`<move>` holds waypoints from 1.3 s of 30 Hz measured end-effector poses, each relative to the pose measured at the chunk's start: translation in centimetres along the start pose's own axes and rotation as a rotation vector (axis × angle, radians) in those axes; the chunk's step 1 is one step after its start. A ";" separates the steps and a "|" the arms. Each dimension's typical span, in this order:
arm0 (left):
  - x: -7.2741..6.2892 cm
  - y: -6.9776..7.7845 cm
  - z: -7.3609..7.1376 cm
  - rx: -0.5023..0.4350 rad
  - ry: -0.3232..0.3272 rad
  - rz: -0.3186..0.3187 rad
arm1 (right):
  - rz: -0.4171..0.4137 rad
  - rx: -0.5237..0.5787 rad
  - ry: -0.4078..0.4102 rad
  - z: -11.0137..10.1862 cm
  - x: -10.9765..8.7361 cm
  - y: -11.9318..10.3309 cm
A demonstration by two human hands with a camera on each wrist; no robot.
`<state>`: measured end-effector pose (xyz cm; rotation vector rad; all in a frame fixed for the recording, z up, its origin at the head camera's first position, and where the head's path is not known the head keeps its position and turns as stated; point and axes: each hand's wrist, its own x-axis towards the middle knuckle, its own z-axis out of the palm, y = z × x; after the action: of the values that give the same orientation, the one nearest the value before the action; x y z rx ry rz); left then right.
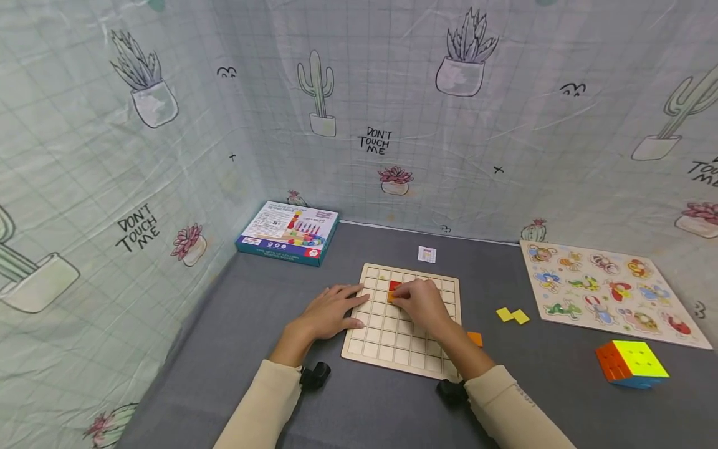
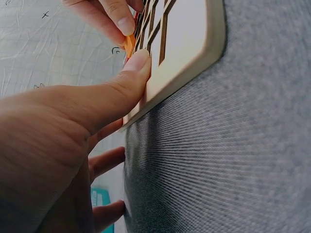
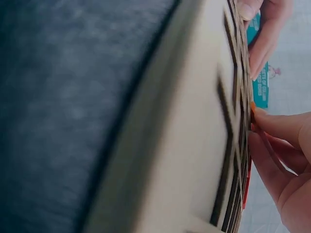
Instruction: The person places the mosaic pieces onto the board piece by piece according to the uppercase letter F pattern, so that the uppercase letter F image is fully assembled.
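Note:
A wooden grid board (image 1: 373,349) lies on the grey cloth, its squares mostly bare. At the board's left edge rests my left hand (image 1: 328,312), fingers spread; its thumb touches the rim in the left wrist view. My right hand (image 1: 423,302) is over the upper middle of the board, pinching an orange tile (image 2: 129,44) between thumb and finger. That tile sits at a square just below a red tile (image 1: 395,285). In the right wrist view, the fingers partly cover the orange tile (image 3: 252,108).
Right of the board lie an orange tile (image 1: 474,338), partly behind my forearm, and yellow tiles (image 1: 504,314). A small printed card (image 1: 427,254) is behind it. A boxed game (image 1: 288,231) stands back left; an insect puzzle board (image 1: 589,293) and puzzle cube (image 1: 631,363) are at right.

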<state>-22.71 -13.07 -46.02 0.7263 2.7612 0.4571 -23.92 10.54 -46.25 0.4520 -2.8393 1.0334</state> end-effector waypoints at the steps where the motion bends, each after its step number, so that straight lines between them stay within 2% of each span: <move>1: 0.0 0.0 0.0 0.002 0.001 0.004 | 0.009 -0.001 -0.001 0.0 0.0 -0.1; 5: -0.1 0.1 -0.2 0.004 0.003 0.017 | 0.034 0.004 -0.012 0.0 -0.2 -0.3; 29: -0.2 -0.1 0.1 -0.005 0.008 0.027 | 0.001 -0.018 -0.015 0.2 -0.5 -0.1; 34: -0.1 -0.1 0.2 0.004 0.007 0.014 | -0.004 -0.007 -0.069 -0.5 -0.5 -0.1; 39: 0.0 0.0 0.2 0.013 0.005 0.000 | 0.001 0.037 -0.127 -2.2 -1.1 0.4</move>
<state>-22.62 -13.06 -46.26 0.7291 2.7712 0.4415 -23.05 12.50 -44.94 0.5385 -2.9347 1.0968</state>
